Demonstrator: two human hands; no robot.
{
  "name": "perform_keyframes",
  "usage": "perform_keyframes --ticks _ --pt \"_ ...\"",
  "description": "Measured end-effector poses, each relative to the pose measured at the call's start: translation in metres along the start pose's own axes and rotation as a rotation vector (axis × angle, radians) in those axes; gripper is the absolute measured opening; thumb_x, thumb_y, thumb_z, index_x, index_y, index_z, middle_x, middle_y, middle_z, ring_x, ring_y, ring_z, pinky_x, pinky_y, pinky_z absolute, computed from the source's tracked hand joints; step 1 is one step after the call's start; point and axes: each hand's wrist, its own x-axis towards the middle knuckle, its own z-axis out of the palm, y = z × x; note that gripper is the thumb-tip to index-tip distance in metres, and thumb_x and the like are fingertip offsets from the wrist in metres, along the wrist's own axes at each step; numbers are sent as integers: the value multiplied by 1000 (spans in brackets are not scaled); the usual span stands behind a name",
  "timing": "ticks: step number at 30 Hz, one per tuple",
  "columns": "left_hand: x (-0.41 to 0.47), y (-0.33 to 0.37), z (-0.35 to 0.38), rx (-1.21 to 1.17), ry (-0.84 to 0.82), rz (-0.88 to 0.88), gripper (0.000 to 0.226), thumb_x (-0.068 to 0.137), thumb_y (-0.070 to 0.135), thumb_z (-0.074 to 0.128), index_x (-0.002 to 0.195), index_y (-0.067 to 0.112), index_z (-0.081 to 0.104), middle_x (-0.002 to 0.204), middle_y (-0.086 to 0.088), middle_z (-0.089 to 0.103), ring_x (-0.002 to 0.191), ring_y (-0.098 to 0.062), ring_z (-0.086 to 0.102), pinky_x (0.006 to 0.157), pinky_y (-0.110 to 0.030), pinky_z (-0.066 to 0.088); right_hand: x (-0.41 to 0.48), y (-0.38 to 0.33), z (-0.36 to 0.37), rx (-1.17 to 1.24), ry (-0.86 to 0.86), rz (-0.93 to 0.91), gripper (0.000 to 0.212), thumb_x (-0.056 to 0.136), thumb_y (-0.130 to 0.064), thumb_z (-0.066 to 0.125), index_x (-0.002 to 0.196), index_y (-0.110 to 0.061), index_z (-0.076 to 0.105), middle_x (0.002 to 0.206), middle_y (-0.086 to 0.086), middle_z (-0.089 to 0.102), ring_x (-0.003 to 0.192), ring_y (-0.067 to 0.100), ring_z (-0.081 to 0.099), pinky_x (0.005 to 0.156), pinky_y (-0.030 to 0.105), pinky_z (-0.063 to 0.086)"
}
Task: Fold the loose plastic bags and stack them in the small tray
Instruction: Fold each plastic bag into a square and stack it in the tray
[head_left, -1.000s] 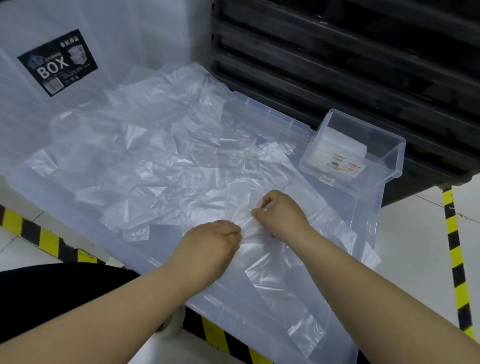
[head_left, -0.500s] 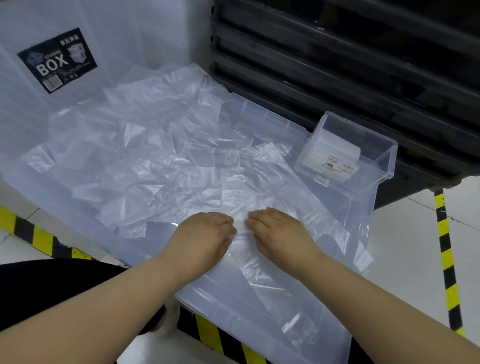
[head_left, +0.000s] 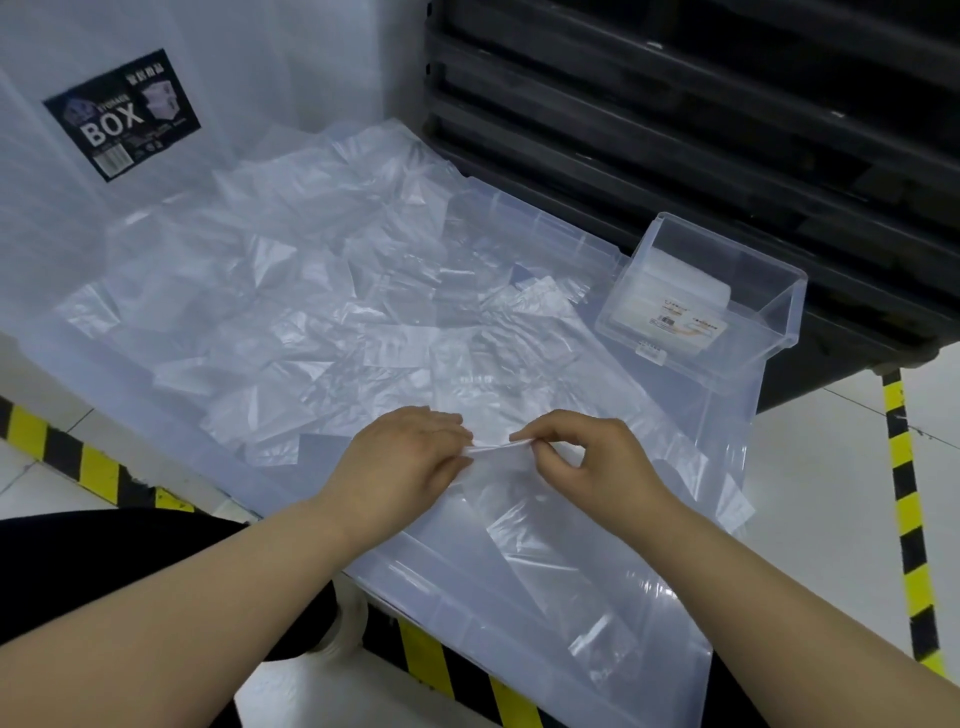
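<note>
Several loose clear plastic bags (head_left: 322, 312) lie spread over a large translucent lid (head_left: 519, 613). One clear bag (head_left: 524, 509) lies near the front, and both hands hold its top edge. My left hand (head_left: 405, 462) pinches that edge from the left, and my right hand (head_left: 587, 457) pinches it between thumb and forefinger from the right. The edge is lifted slightly off the surface between them. The small clear tray (head_left: 779, 322) stands at the right back, with a flat folded stack bearing a label inside it.
A big translucent storage box with a black "BOX" label (head_left: 122, 114) stands at the back left. A dark slatted rack (head_left: 701, 130) rises behind the tray. Yellow-black floor tape (head_left: 904, 499) runs along the right and front.
Both hands were lying on the bag half a second ago. Now they pinch its top edge and have raised it a little, with the right hand's fingers curled.
</note>
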Motion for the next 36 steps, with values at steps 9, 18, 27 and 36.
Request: perform_keyframes --ticks 9,18,27,36 --pt "1 9 -10 -414 -58 -510 25 94 26 49 76 11 59 66 -2 58 67 -18 52 67 -29 38 0 -1 0 135 -135 139 28 78 -11 71 83 -32 53 88 -21 58 88 -10 55 80 0 38" --pt "9 6 -10 -686 -38 -758 24 93 19 51 70 15 53 56 0 43 55 -14 41 56 -18 35 22 -7 21 135 -38 281 27 90 -15 55 65 -24 52 67 -8 56 72 14 53 74 28 44" --pt "11 9 -9 -574 93 -837 55 89 19 58 137 17 33 89 2 53 80 -17 56 65 -23 42 36 -16 30 -194 28 351 19 93 -21 46 98 -11 62 89 -1 62 86 19 56 69 26 38" --pt "9 15 4 136 -131 -300 51 91 26 30 132 -1 46 141 -16 43 129 -26 44 106 -27 15 32 -15 34 -185 43 319 23 94 -21 47 114 -12 51 72 -9 51 87 19 57 72 26 39"
